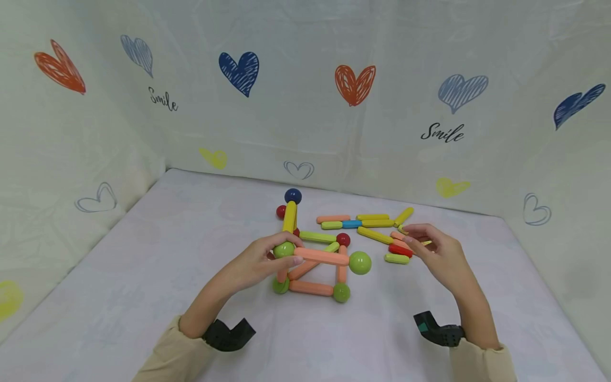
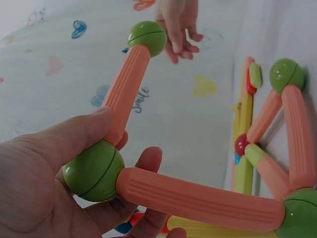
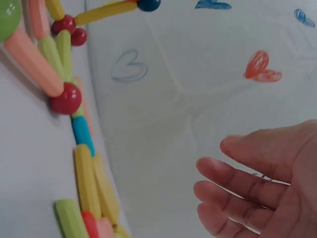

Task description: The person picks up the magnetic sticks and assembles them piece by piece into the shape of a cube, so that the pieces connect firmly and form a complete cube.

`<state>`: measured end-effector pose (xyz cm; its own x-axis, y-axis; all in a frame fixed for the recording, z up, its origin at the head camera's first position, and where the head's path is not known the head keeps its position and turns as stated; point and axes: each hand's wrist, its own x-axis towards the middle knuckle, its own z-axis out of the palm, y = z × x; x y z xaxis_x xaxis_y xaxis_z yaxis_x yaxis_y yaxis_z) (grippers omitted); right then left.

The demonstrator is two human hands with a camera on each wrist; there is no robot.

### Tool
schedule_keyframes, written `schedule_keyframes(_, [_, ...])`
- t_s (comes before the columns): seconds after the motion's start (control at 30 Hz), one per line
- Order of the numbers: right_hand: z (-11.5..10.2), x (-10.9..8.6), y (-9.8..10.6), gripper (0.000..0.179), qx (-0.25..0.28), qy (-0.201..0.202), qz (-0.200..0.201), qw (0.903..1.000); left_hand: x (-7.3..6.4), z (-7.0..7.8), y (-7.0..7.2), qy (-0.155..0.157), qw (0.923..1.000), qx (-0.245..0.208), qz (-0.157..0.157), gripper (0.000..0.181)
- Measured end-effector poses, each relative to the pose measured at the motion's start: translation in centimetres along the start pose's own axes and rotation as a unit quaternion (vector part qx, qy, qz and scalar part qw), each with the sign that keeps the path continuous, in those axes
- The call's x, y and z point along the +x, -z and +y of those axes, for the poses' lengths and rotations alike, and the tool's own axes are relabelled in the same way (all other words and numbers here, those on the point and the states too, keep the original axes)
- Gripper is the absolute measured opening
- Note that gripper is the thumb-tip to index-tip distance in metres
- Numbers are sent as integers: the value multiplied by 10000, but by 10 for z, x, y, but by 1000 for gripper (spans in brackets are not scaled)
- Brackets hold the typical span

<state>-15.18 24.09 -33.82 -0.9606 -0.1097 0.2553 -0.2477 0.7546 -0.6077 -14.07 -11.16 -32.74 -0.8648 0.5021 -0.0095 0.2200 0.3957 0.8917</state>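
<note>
My left hand grips a green ball at an upper corner of a frame of magnetic rods and balls. Its thumb presses the upper orange rod, which ends in another green ball. From the held ball, a second orange rod runs down to a green ball at the base. My right hand hovers by the loose rods, its fingers gently bent and apart; the right wrist view shows nothing between them. Nearest to it are a red rod and a short light-green rod.
Behind the left hand, a yellow rod rises to a dark blue ball. Several loose rods, among them a blue rod and a yellow rod, lie right of the frame. A cloth with printed hearts hangs behind the table.
</note>
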Motion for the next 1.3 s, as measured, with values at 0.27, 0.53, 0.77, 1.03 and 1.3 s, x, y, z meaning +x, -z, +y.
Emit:
schedule_keyframes(0.27, [114,21,-41,44,-299,-927,8,9952,0,-2,0,-55,9999,-91,-71,30])
schedule_keyframes(0.53, [58,9,-25,31,-359,-1429,-605,9872,0,-2,0,-95,9998,-137,-83,30])
schedule_keyframes(0.77, [58,9,-29,35,-1115,-1074,-869,9841,0,-3,0,-132,9999,-44,1,29])
schedule_keyframes(1.03, [57,6,-32,36,-2027,-1223,-922,9672,0,-2,1,-139,9999,-28,-9,29])
schedule_keyframes(1.3, [56,8,-33,51,-2231,-1216,-1316,9582,0,-1,1,-58,9998,-194,-75,28])
